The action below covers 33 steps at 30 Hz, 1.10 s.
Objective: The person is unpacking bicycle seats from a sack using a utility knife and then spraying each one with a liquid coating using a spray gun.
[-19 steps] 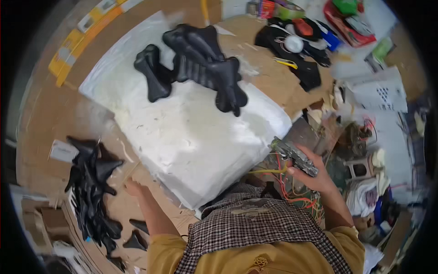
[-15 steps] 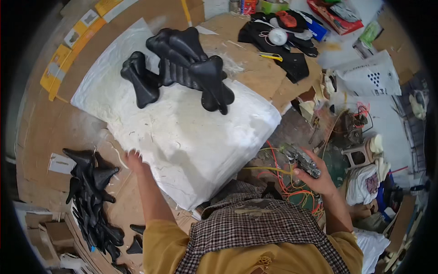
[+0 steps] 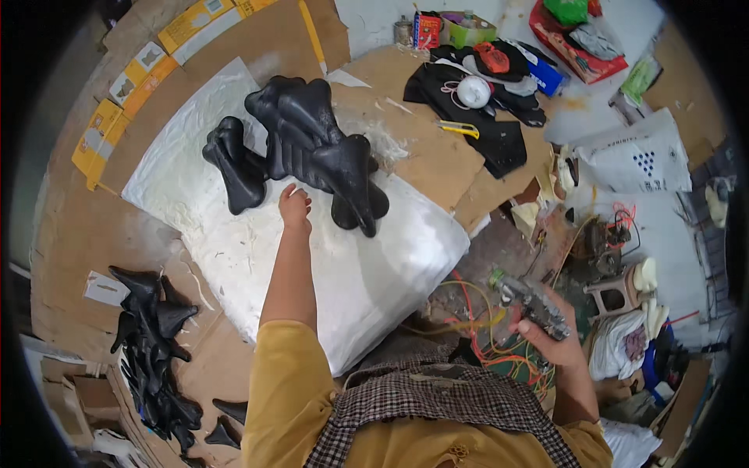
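Black bicycle saddles (image 3: pixel 312 129) lie heaped on a white plastic-covered pad (image 3: pixel 312 273), with a single saddle (image 3: pixel 234 165) at the heap's left. My left hand (image 3: pixel 295 209) reaches over the pad just short of the heap, its fingers apart and nothing in them. Off the pad's right edge, my right hand (image 3: pixel 555 335) is wrapped round a grimy metal hand tool (image 3: pixel 534 306) with a green part at its far end. A yellow hose (image 3: pixel 464 324) runs close by the tool; I cannot make out where it joins.
More black saddle-shaped pieces (image 3: pixel 156 359) are piled on cardboard at the left. A yellow cutter knife (image 3: pixel 459 128) and black cloth (image 3: pixel 499 144) lie at the far right. Tangled orange hoses (image 3: pixel 499 359) hang below my right hand, and a white sack (image 3: pixel 636 156) stands farther right.
My left hand has moved from the pad's left edge forward and right, near the heaped saddles. The right hand, still gripping the tool, has shifted slightly right and nearer me.
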### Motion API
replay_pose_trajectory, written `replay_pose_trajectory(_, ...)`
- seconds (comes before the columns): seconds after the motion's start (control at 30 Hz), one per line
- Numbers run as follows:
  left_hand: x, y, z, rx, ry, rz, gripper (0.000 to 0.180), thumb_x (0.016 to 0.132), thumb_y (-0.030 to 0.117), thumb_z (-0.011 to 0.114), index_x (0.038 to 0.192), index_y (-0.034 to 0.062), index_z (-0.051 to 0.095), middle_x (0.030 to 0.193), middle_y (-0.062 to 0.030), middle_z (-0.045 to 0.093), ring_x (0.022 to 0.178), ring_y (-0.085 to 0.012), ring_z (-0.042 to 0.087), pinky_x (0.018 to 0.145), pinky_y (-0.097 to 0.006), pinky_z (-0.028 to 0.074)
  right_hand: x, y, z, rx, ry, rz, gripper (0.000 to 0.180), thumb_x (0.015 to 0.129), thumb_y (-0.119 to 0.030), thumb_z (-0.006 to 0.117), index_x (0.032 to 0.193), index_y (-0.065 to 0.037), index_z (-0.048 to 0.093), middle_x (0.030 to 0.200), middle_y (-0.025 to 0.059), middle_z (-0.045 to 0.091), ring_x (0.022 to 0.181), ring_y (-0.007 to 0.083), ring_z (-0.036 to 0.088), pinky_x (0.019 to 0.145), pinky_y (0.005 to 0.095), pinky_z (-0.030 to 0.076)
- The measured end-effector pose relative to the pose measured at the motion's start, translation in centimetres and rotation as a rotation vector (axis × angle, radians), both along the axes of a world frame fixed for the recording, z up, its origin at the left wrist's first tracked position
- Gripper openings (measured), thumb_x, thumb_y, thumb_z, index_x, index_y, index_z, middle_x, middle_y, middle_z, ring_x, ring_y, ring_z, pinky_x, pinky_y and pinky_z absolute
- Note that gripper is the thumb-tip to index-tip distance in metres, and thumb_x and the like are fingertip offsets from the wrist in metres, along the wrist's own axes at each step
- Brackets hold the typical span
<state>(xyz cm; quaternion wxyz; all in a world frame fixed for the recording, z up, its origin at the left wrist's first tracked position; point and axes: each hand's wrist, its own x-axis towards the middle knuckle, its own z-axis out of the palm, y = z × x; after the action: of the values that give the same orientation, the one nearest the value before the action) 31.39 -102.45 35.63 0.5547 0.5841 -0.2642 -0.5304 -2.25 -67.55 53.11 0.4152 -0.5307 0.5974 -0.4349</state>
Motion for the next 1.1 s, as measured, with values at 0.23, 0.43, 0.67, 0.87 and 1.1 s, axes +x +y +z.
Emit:
replay_pose_trajectory(0.23, -1.9, -6.0, -4.3, -0.089, -0.027, -0.080, 0.051, 0.069, -0.003, 0.053, 0.118, 0.0069, 0.045, 0.100, -0.0026, 0.055, 0.078, -0.0148, 0.051, 0.070, -0.023, 0.038, -4.2, -8.5, 2.5, -0.048, -0.230, 0.165, 0.056, 0.076, -0.017, 0.068, 0.122, 0.003, 0.042, 0.087, 0.0082, 0.059, 0.080, 0.0145, 0.056, 0.072, 0.0284, 0.046)
replay_pose_trajectory(0.43, -4.1, 0.6, 0.1, -0.181, 0.288, -0.243, 0.024, 0.074, -0.007, 0.054, 0.096, 0.0021, 0.055, 0.090, -0.0054, 0.057, 0.086, -0.0171, 0.054, 0.083, -0.029, 0.042, -8.2, -15.3, 1.3, -0.056, -0.168, 0.236, 0.062, 0.075, -0.014, 0.067, 0.126, 0.003, 0.037, 0.089, 0.0076, 0.057, 0.080, 0.0144, 0.056, 0.073, 0.0279, 0.045)
replay_pose_trajectory(0.67, 5.3, 9.6, 2.8, -0.514, 0.415, 0.023, 0.025, 0.073, 0.000, 0.055, 0.098, 0.0016, 0.056, 0.105, -0.0124, 0.059, 0.101, -0.0241, 0.054, 0.094, -0.038, 0.038, -9.7, -16.3, -0.5, 0.104, -0.262, 0.277, 0.058, 0.075, -0.011, 0.067, 0.124, 0.002, 0.041, 0.095, 0.0065, 0.058, 0.082, 0.0109, 0.056, 0.075, 0.0246, 0.045)
replay_pose_trajectory(0.87, 14.1, 14.0, 1.9, -0.649, 0.490, 0.140, 0.038, 0.075, 0.000, 0.049, 0.112, 0.0008, 0.051, 0.116, -0.0139, 0.055, 0.109, -0.0278, 0.051, 0.096, -0.044, 0.037, -8.0, -12.3, -1.0, 0.103, -0.116, 0.341, 0.053, 0.075, -0.011, 0.067, 0.121, 0.002, 0.045, 0.093, 0.0070, 0.060, 0.083, 0.0111, 0.056, 0.071, 0.0243, 0.045)
replay_pose_trajectory(1.1, 12.7, 10.6, 1.7, -0.604, 0.603, 0.028, 0.034, 0.073, -0.004, 0.050, 0.107, -0.0013, 0.050, 0.110, -0.0163, 0.056, 0.102, -0.0283, 0.054, 0.093, -0.043, 0.040, -5.6, -8.6, 2.3, -0.054, -0.237, 0.135, 0.047, 0.076, -0.013, 0.067, 0.115, 0.004, 0.049, 0.085, 0.0076, 0.061, 0.074, 0.0102, 0.057, 0.065, 0.0229, 0.046)
